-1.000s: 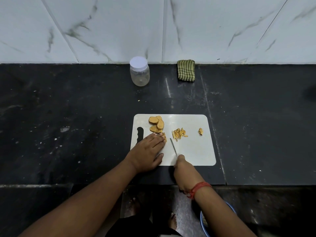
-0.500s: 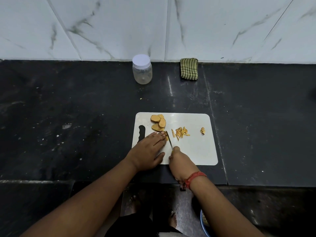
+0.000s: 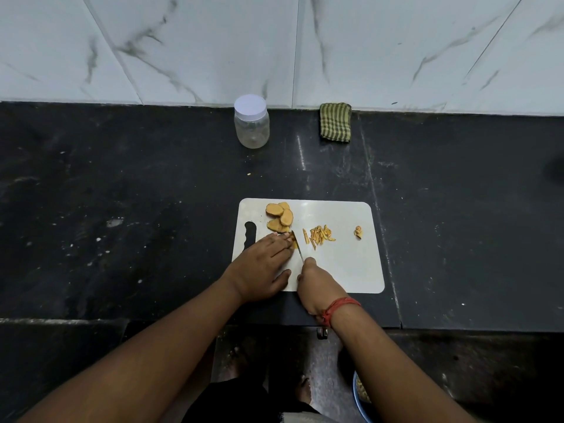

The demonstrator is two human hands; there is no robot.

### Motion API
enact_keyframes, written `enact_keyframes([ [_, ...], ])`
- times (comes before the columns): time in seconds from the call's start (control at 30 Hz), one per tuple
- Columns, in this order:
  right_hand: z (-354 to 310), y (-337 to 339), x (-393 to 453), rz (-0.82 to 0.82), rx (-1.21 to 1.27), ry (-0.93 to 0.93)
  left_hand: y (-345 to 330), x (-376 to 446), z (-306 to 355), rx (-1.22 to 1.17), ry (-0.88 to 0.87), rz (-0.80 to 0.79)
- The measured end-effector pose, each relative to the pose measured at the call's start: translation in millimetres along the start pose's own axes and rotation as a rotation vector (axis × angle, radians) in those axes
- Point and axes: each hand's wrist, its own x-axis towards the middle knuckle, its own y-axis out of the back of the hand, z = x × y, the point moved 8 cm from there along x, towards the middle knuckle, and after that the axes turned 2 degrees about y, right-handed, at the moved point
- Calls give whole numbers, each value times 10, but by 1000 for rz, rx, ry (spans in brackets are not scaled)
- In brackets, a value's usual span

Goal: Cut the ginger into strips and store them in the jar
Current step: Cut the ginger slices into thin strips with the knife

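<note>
White plastic cutting board (image 3: 341,270) lies on the black counter (image 3: 122,209), its near edge close to the counter's front lip. The left hand (image 3: 262,270) lies flat, fingers together, pressing a ginger piece (image 3: 294,243) at the fingertips. The right hand (image 3: 317,288) grips the knife (image 3: 298,247), blade touching that piece. Ginger slices (image 3: 279,218) sit just beyond; cut strips (image 3: 319,235) lie to the right. The lidded jar (image 3: 251,122) stands well apart by the wall, near a folded cloth (image 3: 335,122).

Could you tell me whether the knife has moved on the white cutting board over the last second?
Yes. The steel knife in the right hand has shifted left across the white cutting board, away from the cut ginger strips, toward the left hand.
</note>
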Motion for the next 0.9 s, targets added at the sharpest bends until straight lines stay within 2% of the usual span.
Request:
enact_keyframes([
  [0.53,89,-99,-190,-20,29,-13,25,4,13,40,-5,27],
  [0.9,271,-7,-233,41,21,-32,11,-8,3,43,-6,48],
])
